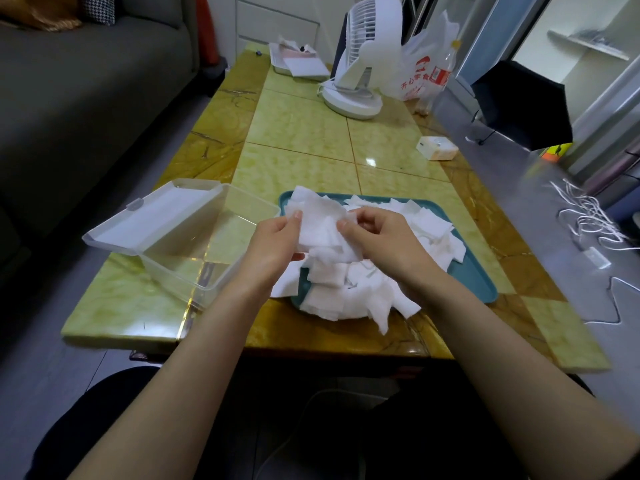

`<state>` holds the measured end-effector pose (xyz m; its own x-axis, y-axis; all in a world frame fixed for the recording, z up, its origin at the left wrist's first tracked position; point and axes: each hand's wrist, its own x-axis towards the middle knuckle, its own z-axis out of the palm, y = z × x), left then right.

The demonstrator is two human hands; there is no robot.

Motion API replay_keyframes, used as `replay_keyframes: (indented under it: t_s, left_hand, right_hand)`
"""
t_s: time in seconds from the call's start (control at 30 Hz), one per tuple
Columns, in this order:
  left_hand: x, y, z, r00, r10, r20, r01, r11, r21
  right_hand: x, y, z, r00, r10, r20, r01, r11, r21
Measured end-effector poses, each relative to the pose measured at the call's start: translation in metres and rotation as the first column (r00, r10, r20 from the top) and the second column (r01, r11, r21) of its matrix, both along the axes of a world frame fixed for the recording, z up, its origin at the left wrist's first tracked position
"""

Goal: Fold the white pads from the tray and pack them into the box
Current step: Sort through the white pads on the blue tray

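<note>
A teal tray point(479, 277) near the table's front edge carries a heap of white pads point(349, 289), several hanging over its near rim. Above the tray's left half I hold one white pad point(320, 225) between both hands. My left hand point(277, 245) pinches its left edge with thumb and fingers. My right hand point(384, 237) pinches its right side, fingers curled. Left of the tray stands a clear plastic box point(214, 251), nothing inside it, its hinged lid point(156, 216) lying open to the left.
A white desk fan point(363, 60), a plastic bag point(420, 67), a bottle point(440, 77) and a flat white container point(298, 62) stand at the table's far end. A small white box point(437, 147) sits at the right edge. A grey sofa point(86, 98) runs along the left; white cables point(588, 216) lie on the floor right.
</note>
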<state>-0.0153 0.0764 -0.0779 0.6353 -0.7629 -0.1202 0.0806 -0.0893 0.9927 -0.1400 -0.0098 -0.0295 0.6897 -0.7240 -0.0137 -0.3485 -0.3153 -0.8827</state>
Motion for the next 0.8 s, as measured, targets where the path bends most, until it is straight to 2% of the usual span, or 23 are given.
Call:
replay_keyframes:
  t_s: [0.1,0.33,0.5,0.6,0.73,0.8]
  left_hand:
    - [-0.005,-0.001,0.005,0.998,-0.024,-0.062,0.022,1.0,-0.019]
    - [-0.009,-0.003,0.011,0.985,-0.047,-0.165,0.04,0.998,-0.047]
    - [-0.012,0.0,0.009,0.994,-0.099,-0.037,0.097,0.995,-0.032]
    - [-0.008,-0.001,0.004,0.999,-0.029,-0.034,0.028,0.999,-0.044]
    - [-0.004,-0.004,0.002,0.999,0.052,-0.012,-0.052,0.998,-0.02]
    - [-0.005,-0.004,0.002,0.998,0.053,0.028,-0.053,0.999,-0.003]
  right_hand:
    - [0.0,0.001,0.001,0.996,0.072,-0.055,-0.071,0.997,0.01]
    - [0.002,-0.005,0.001,0.995,-0.018,-0.099,0.013,0.999,-0.051]
    - [0.001,-0.008,0.0,0.992,-0.028,-0.121,0.016,0.995,-0.1]
    - [-0.001,-0.011,-0.002,0.992,-0.053,-0.111,0.04,0.993,-0.114]
    - [-0.008,-0.024,-0.005,0.981,-0.165,-0.098,0.141,0.967,-0.211]
    - [-0.011,-0.025,0.002,0.986,-0.143,-0.079,0.124,0.969,-0.213]
